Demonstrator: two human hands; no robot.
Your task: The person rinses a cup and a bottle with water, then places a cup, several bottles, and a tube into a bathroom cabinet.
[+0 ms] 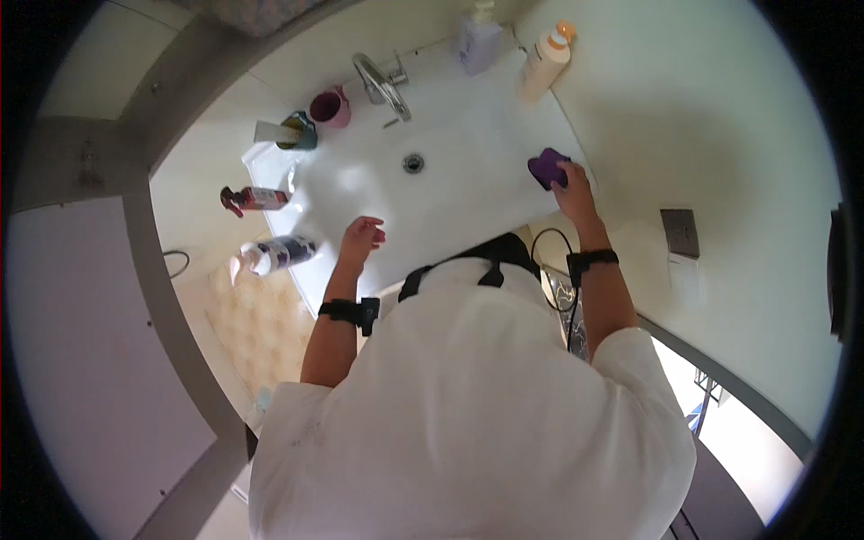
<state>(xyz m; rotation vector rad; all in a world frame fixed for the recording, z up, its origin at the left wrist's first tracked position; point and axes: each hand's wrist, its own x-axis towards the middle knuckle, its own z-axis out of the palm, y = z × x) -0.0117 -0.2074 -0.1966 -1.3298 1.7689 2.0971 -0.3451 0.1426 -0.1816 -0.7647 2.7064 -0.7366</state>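
Observation:
At the right end of the white washbasin [468, 126], my right hand [574, 193] has its fingers closed on a crumpled purple cloth [546, 168]. The cloth lies against the basin's right rim, and part of it is hidden under my fingers. My left hand [362, 239] is over the basin's near left part, empty, with its fingers loosely bent and apart. A chrome faucet [382, 87] stands at the back of the basin, its spout toward the round drain [413, 163].
Along the left rim are a pink cup [330, 108], a teal cup holding something [300, 132], a red spray bottle [256, 199] and a dark-patterned pump bottle [281, 255]. A lilac pump bottle [480, 40] and a cream bottle with orange pump [546, 63] occupy the back right corner.

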